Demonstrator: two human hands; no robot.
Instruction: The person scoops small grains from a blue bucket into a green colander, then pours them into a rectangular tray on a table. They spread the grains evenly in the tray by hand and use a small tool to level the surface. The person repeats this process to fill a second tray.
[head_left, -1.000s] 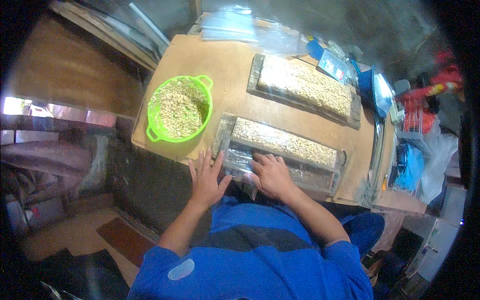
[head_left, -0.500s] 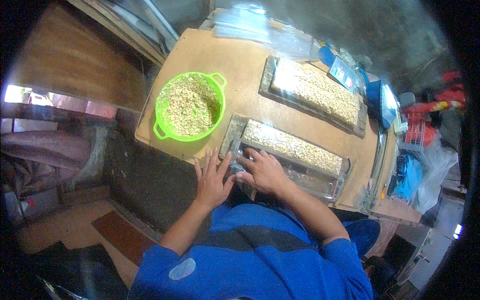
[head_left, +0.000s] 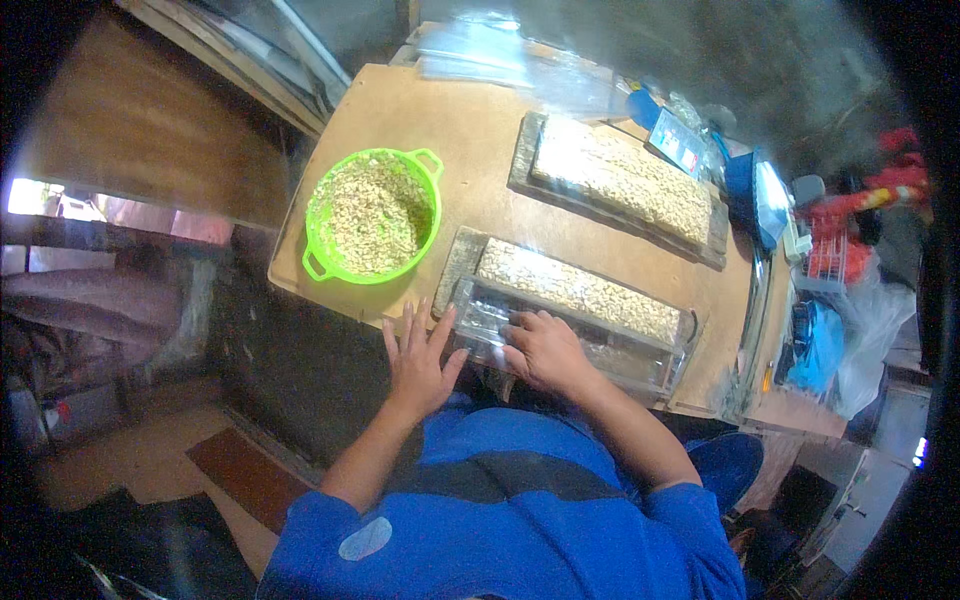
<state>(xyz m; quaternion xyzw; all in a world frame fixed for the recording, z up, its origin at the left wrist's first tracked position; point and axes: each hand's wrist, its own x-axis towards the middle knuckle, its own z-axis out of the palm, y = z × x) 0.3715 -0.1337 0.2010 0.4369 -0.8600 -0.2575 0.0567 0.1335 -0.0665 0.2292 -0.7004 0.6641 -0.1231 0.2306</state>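
Observation:
My left hand (head_left: 420, 358) lies with fingers spread at the left end of a shallow wooden frame (head_left: 668, 378), holding nothing. Inside the frame is clear plastic film (head_left: 482, 322), folded back along the near side. Over that film rests my right hand (head_left: 548, 352), fingers bent and thumb apart, with nothing visible gripped. Beyond it, a strip of pale split beans (head_left: 580, 288) fills the far part of the frame, which sits on a grey board (head_left: 458, 262). A bright green colander (head_left: 312, 240) with two handles holds more beans, to the left.
Farther back, a second slab of pale beans (head_left: 625, 180) lies on a dark board (head_left: 523, 155). Stacked clear plastic sheets (head_left: 470, 52) are at the table's far edge. A blue container (head_left: 742, 190) stands at the right, near a plastic bag (head_left: 865, 345). The wooden table (head_left: 415, 110) has a near-left edge.
My right hand has slid right along the plastic film, away from my left hand, and its fingers are more bent. My left hand stays at the frame's left end.

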